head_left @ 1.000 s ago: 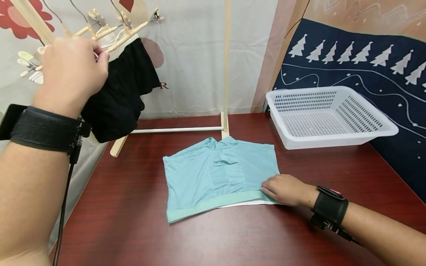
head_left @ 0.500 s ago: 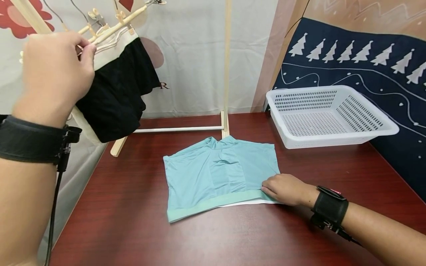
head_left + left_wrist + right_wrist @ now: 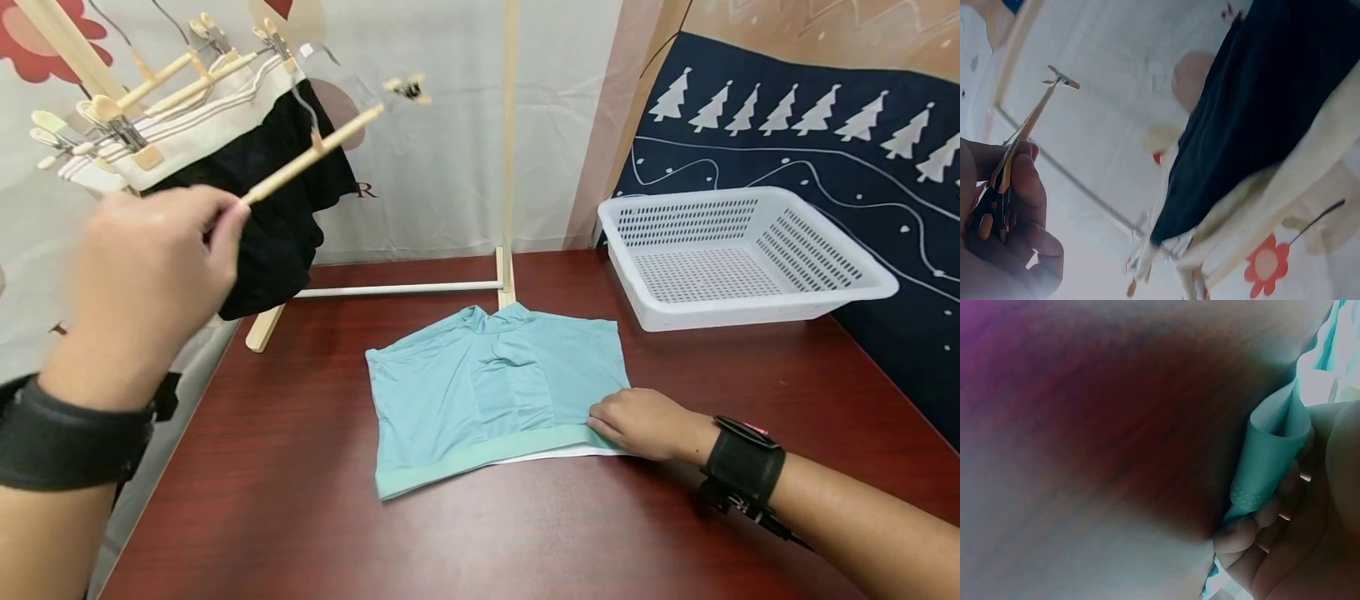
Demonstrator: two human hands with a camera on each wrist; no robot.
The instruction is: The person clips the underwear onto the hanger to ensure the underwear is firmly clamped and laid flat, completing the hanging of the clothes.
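Note:
My left hand (image 3: 217,225) is raised at the left and grips one end of a wooden clip hanger (image 3: 315,154), which points up and to the right with a metal clip (image 3: 408,86) at its far end. The left wrist view shows my fingers (image 3: 1022,187) curled round the hanger (image 3: 1032,122). Behind it, black shorts (image 3: 288,200) with a cream waistband hang from a wooden rack (image 3: 508,167). Light blue shorts (image 3: 487,392) lie flat on the table. My right hand (image 3: 603,421) pinches their green waistband (image 3: 1266,469) at its right corner.
A white perforated basket (image 3: 738,254) stands at the back right on the dark red table (image 3: 525,542). More hangers with clips (image 3: 75,133) hang on the rack at top left. A dark blue cloth with white trees (image 3: 787,125) covers the right wall.
My left hand came down and away from the rack with one wooden hanger in its grip. The black shorts stay on the rack. The right hand has not moved.

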